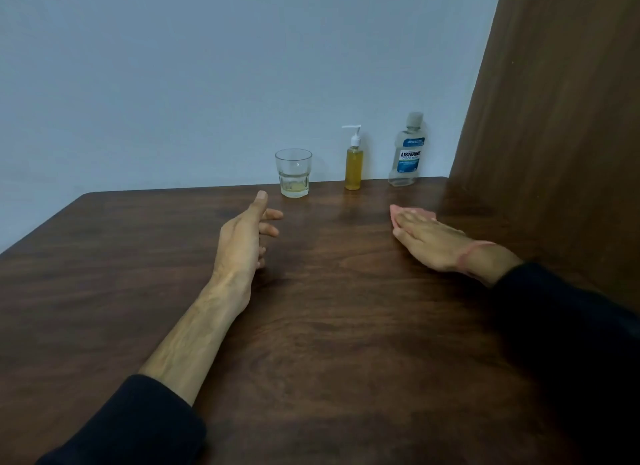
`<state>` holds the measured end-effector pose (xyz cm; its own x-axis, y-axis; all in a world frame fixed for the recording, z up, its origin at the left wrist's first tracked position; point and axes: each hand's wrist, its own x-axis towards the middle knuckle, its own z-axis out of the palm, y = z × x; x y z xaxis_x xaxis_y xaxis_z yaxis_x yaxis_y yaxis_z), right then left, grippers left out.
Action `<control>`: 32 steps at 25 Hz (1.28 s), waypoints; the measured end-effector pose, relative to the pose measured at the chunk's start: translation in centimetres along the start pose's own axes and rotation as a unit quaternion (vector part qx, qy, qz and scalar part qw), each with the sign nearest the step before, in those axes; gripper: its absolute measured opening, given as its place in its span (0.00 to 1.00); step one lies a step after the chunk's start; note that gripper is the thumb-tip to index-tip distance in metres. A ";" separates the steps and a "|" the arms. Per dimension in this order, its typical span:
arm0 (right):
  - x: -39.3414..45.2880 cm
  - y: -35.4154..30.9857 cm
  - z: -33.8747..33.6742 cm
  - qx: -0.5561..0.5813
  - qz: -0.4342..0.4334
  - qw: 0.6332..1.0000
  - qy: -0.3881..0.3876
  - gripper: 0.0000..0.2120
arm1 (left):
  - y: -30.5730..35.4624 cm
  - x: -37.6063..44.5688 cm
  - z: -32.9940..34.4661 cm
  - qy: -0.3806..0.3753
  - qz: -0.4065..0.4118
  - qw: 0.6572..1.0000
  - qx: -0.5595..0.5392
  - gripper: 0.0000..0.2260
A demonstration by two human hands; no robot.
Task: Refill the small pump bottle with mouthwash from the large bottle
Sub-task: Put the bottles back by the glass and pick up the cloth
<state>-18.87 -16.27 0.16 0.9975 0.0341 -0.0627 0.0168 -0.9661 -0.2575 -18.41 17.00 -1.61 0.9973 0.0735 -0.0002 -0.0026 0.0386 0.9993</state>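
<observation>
Standing capped at the table's (311,326) far edge, large bottle (407,153) beside small pump bottle (354,163), likely light, smooth plastic, best gripped mid-body; left hand (247,236) loosely open, empty; right hand (427,243) flat on pink cloth (412,212).

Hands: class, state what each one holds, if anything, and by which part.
Left hand: nothing, fingers relaxed. Right hand: grips nothing; it lies flat on a pink cloth.

The tabletop (311,326) is dark wood-grain with a soft sheen. The tumbler (293,172) is clear faceted glass. The small pump bottle (354,167) and the Listerine bottle (408,153) look like clear glossy plastic. The pink cloth (412,212) looks soft and matt. The wall (207,84) is smooth and matt.
</observation>
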 end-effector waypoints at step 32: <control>-5.3 -9.8 3.7 0.124 -0.156 0.980 -0.021 0.15 | 0.1 -2.0 -0.5 -0.144 0.141 0.875 0.441 0.20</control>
<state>-24.53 -6.01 -0.50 0.9424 0.3340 0.0179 0.2983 -0.8151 -0.4966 -20.44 17.38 -1.48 0.9433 -0.3037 0.1339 -0.3211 -0.7329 0.5998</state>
